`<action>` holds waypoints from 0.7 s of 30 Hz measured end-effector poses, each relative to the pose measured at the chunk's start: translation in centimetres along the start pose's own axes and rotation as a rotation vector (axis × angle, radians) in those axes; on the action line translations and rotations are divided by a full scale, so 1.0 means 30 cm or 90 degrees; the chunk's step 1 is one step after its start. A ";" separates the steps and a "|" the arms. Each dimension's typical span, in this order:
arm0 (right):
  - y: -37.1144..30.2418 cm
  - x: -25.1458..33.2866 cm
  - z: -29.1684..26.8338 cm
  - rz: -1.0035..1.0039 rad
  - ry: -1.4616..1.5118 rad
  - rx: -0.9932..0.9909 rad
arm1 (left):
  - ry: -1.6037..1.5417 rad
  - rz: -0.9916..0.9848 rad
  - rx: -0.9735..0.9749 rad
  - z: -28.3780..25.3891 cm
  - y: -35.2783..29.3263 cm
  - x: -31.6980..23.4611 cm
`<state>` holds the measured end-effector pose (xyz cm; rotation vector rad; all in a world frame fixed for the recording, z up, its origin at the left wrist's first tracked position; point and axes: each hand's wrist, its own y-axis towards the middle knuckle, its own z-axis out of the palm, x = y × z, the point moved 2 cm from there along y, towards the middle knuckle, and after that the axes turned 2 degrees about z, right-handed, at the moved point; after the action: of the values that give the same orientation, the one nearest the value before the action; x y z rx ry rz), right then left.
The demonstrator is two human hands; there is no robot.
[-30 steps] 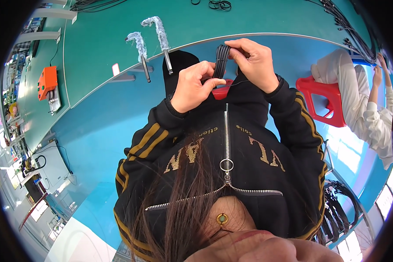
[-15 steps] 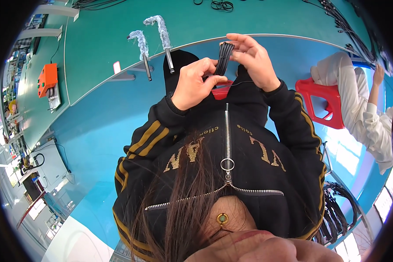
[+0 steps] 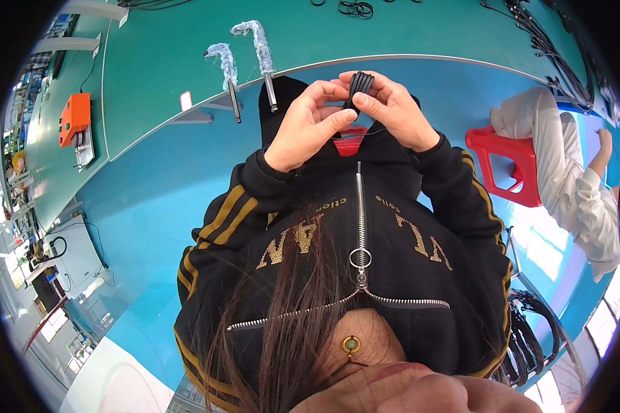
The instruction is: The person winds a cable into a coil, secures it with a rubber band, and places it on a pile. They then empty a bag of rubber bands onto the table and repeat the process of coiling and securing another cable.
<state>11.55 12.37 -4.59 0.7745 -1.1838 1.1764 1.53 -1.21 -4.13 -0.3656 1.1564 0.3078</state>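
Observation:
A bundle of black cable [image 3: 360, 85], wound into a short coil, is held up between my two hands over my lap. My right hand [image 3: 397, 113] grips it, thumb pressed on its near side and fingers behind. My left hand [image 3: 313, 122] is at the coil's left side, its fingers curled and the tips against or just behind the cable; its thumb points toward the coil. A thin loose strand of cable [image 3: 375, 133] runs below the coil between the hands.
Beyond my hands is a green table [image 3: 158, 62] with two cloth-wrapped metal rods [image 3: 262, 58], an orange device [image 3: 75, 120], black cable rings [image 3: 355, 9] and long black cables [image 3: 545, 51]. A person in white [image 3: 573, 165] sits at right by a red stool [image 3: 506, 165].
My right hand has come down and closed round the coil, thumb now on its near side. My left hand has shifted its hold, and its thumb has moved off the coil's lower end.

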 end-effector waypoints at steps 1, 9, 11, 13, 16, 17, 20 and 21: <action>0.000 -0.001 0.002 0.000 0.000 0.002 | -0.016 -0.025 0.015 -0.007 0.002 0.002; -0.010 -0.021 0.014 -0.013 -0.030 0.072 | 0.018 -0.171 0.115 -0.032 0.010 -0.002; -0.013 -0.016 0.020 -0.015 -0.026 0.090 | -0.008 -0.164 0.104 -0.025 0.007 -0.002; -0.013 -0.014 0.024 -0.015 -0.023 0.100 | -0.059 -0.150 0.084 -0.020 0.004 -0.001; -0.013 -0.010 0.027 -0.019 -0.020 0.111 | -0.049 -0.150 0.083 -0.020 0.004 -0.003; -0.013 -0.012 0.027 -0.018 -0.019 0.112 | -0.044 -0.151 0.083 -0.021 0.004 -0.003; -0.012 -0.031 0.027 -0.025 -0.026 0.125 | -0.013 -0.144 0.086 -0.032 0.001 0.010; -0.013 -0.037 0.027 -0.024 -0.026 0.125 | 0.004 -0.140 0.088 -0.035 0.000 0.013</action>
<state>11.73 11.23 -5.40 0.9676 -1.0928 1.2637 0.81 -1.64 -4.86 -0.3688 1.1248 0.0345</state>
